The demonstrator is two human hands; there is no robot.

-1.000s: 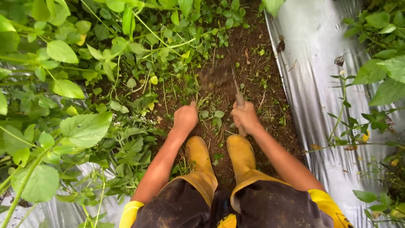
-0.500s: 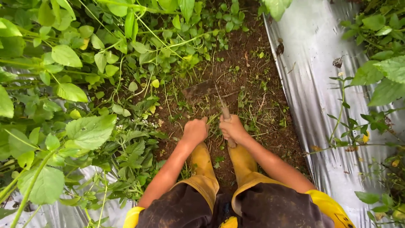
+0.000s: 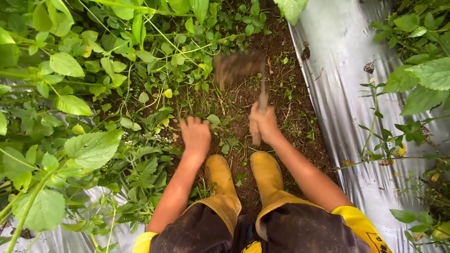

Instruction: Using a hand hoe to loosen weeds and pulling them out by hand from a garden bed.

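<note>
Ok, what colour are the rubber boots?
Yellow; the rubber boots show best in the head view.

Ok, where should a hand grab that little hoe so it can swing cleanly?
Grip the hoe low on its thin handle, coming from the boots' side, as the right hand does now. The broad, blurred blade points away over the soil, so the near end is the free part.

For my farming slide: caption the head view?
Right hand swings a hoe over weedy soil; left hand reaches into weeds.
</note>
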